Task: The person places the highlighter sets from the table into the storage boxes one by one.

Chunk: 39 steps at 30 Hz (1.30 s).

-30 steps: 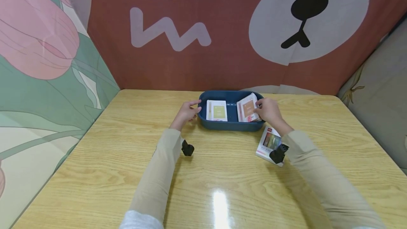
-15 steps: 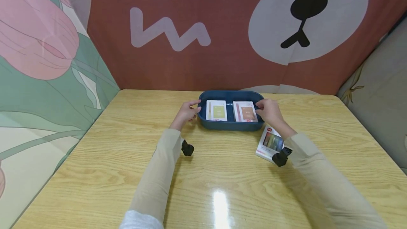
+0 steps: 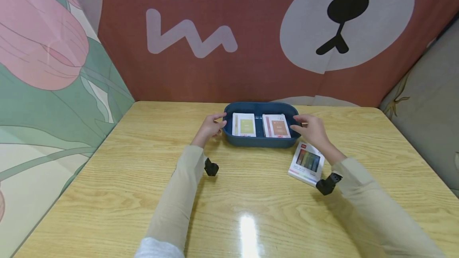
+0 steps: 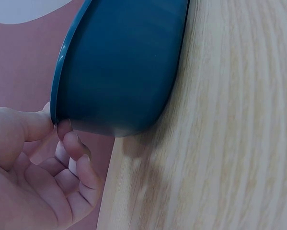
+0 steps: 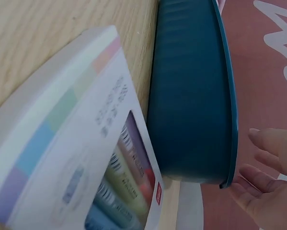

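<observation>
A dark blue plastic bin (image 3: 259, 141) stands near the far side of the table. Its left rim is pinched between thumb and fingers of my left hand (image 3: 210, 126); the left wrist view shows that grip from the side. Inside lie two white boxes side by side: one with a yellow-green panel (image 3: 246, 126) at left, one with an orange-brown panel (image 3: 278, 126) at right. My right hand (image 3: 312, 130) holds nothing, fingers loosely bent at the bin's right rim. Just below that hand lies a white box with a window (image 5: 81, 124) showing coloured sticks.
The wooden table (image 3: 161, 170) reaches back to a wall covering with a bear print (image 3: 258, 51). Flowered cloth (image 3: 53, 130) hangs along the left side, and a grey covering (image 3: 426, 90) lines the right. Black wrist cameras (image 3: 211, 167) sit on both sleeves.
The orange-panelled box has gone from tilted to lying flat in the bin. My right hand has let go of it and drawn back right to the rim. My left hand stays put.
</observation>
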### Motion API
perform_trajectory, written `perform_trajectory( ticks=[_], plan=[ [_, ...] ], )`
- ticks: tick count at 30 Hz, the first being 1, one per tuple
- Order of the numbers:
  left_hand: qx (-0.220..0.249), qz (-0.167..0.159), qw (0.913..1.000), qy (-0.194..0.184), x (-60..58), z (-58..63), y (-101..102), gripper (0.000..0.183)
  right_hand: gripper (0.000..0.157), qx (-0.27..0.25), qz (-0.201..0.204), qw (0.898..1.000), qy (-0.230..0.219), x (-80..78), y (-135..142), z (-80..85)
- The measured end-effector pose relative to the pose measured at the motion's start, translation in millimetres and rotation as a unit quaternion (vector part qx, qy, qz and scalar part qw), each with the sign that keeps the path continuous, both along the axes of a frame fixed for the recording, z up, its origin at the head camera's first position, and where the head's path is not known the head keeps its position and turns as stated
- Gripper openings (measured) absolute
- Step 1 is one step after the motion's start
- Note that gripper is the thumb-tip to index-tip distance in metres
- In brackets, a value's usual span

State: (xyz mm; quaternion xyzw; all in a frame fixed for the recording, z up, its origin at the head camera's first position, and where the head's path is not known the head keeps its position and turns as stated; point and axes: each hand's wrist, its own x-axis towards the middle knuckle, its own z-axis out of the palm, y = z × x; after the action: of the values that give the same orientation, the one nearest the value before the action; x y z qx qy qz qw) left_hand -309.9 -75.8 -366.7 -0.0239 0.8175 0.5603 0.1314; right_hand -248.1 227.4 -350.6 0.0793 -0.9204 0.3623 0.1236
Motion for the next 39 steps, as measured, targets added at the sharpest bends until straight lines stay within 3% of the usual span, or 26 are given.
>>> perform_trajectory(
  ticks=[14,22,28,39],
  plan=[
    [0.011,-0.004,0.9999,0.006,0.0,-1.8,-1.2,0.038,0.033,-0.004,0.006,1.0,0.028,17.1,14.1,-4.0],
    [0.014,-0.002,0.9999,0.004,1.0,-1.3,-0.7,0.038,0.035,0.012,-0.01,1.0,0.02,30.2,20.9,-8.7],
    [0.01,0.0,0.9999,0.002,1.0,-1.1,-0.1,0.038,0.033,-0.011,-0.006,0.999,0.041,40.7,33.1,-15.6],
    [0.014,-0.008,0.9998,0.008,1.1,-1.3,-1.1,0.039,0.038,-0.018,-0.024,0.999,-0.014,51.5,52.8,-29.2]
  ],
)
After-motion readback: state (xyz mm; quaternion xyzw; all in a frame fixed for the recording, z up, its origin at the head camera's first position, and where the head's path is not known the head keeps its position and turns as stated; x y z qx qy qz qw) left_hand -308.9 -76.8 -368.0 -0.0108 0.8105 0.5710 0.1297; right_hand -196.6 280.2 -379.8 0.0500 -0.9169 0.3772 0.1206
